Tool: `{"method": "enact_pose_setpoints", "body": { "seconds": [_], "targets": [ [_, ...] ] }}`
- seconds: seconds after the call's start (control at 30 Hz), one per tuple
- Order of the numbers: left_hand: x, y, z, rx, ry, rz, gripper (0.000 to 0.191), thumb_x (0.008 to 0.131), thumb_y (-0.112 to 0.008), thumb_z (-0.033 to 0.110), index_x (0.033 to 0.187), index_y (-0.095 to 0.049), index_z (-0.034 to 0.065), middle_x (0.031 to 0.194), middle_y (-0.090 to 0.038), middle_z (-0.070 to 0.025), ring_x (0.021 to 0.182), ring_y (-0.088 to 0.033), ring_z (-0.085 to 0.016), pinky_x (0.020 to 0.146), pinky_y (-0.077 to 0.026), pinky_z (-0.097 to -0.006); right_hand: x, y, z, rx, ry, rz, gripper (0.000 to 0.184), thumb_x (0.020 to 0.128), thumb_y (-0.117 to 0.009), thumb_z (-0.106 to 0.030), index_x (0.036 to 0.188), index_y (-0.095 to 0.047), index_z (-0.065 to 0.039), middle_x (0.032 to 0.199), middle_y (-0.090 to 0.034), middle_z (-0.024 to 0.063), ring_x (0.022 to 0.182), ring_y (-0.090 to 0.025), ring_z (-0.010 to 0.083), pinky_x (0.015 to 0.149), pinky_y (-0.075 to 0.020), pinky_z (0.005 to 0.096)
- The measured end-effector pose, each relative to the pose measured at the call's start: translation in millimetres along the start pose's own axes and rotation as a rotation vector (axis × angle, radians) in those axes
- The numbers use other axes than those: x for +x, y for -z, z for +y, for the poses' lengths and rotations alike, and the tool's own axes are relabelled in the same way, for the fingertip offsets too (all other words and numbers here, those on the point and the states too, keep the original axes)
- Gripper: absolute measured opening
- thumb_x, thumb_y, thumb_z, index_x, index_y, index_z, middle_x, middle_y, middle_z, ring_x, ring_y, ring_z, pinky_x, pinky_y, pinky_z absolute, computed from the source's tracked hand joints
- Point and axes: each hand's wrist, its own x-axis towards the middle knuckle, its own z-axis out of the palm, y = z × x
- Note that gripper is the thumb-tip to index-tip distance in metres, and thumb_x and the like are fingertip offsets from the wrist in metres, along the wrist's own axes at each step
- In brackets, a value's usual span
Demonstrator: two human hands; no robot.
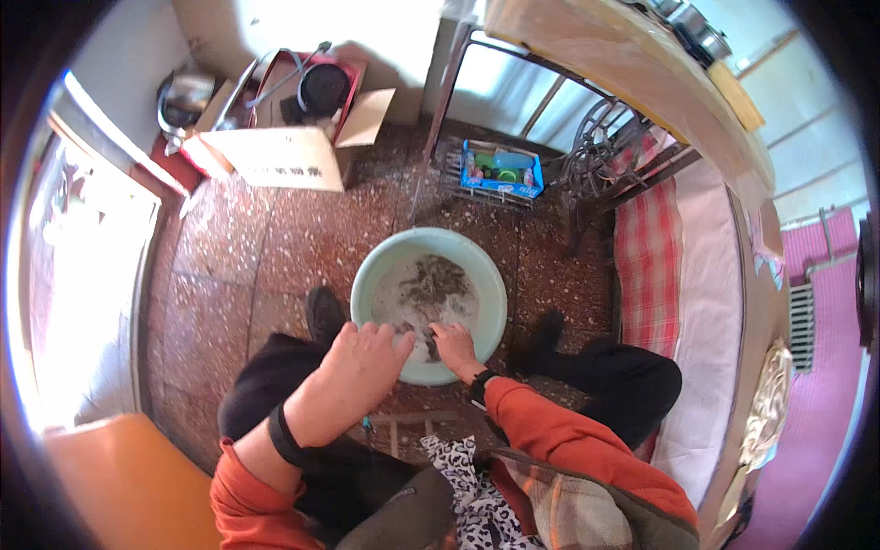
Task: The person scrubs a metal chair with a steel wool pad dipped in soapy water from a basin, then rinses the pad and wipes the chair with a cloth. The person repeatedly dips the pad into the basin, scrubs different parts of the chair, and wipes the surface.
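A pale green plastic basin (498,295) stands on the floor between my knees, holding cloudy, sudsy water. Dark wet cloth (434,278) lies bunched in the water toward the basin's far side. Over the near left rim, my left hand (368,375) is curled, with a bit of dark cloth showing by its fingertips; the palm is hidden. My right hand (455,347) reaches over the near right rim, its fingers bent on a dark wet piece of cloth (431,346) between the hands. How far the two pieces join cannot be seen.
Beyond the basin, a blue box of small items (505,172) sits on the treadle of an iron sewing-machine stand (598,148). An open cardboard carton (275,158) holds pans at far left. A bed or bench with checked cloth (646,247) runs along the right. An orange surface (130,481) is near left.
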Motion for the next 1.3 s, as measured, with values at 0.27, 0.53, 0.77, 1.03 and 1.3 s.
{"method": "enact_pose_setpoints", "body": {
  "seconds": [0.27,0.53,0.77,1.03,1.3],
  "targets": [
    [-7,-2,3,0.074,0.045,0.041,0.038,0.087,-0.063,0.02,0.124,-0.059,0.0099,0.094,-0.059,-0.0015,0.093,-0.06,-0.018,0.079,-0.045,-0.0339,-9,-16,7,0.129,-0.118,-0.216,0.029,0.093,-0.058,-0.034,0.104,-0.07,-0.01,0.097,-0.072,0.0198,0.103,-0.065,0.0411,0.089,-0.0488,0.0524],
    [-14,7,7,0.019,0.056,0.038,0.028,0.086,-0.064,0.021,0.112,-0.059,0.0109,0.091,-0.058,-0.0012,0.089,-0.059,-0.018,0.079,-0.044,-0.0347,-22,-17,14,-0.02,-0.127,-0.449,0.023,0.093,-0.058,-0.025,0.105,-0.069,-0.009,0.097,-0.072,0.0191,0.096,-0.066,0.0414,0.083,-0.0499,0.0536],
    [-21,4,3,0.054,0.057,0.083,0.024,0.088,-0.063,0.021,0.109,-0.059,0.0116,0.09,-0.058,0.0003,0.087,-0.059,-0.018,0.077,-0.044,-0.0351,-17,-40,21,0.03,-0.111,-0.384,0.02,0.093,-0.057,-0.017,0.107,-0.068,-0.008,0.097,-0.071,0.0185,0.09,-0.066,0.0416,0.079,-0.0507,0.0545],
    [-25,-12,-6,0.001,0.008,0.106,0.026,0.089,-0.064,0.023,0.113,-0.063,0.0118,0.09,-0.065,-0.0041,0.085,-0.067,-0.022,0.07,-0.051,-0.0378,-4,-26,-1,-0.03,-0.066,-0.388,0.031,0.092,-0.057,-0.033,0.108,-0.071,-0.01,0.102,-0.072,0.0191,0.097,-0.067,0.0404,0.08,-0.0516,0.0517],
    [-19,-28,-17,-0.084,-0.014,0.119,0.026,0.086,-0.07,0.025,0.11,-0.063,0.014,0.085,-0.067,-0.0068,0.084,-0.071,-0.027,0.068,-0.056,-0.042,-6,-16,-10,0.041,0.011,-0.03,0.029,0.093,-0.053,-0.024,0.112,-0.069,-0.009,0.103,-0.072,0.0146,0.099,-0.067,0.04,0.084,-0.0516,0.0517]
  ]
}}
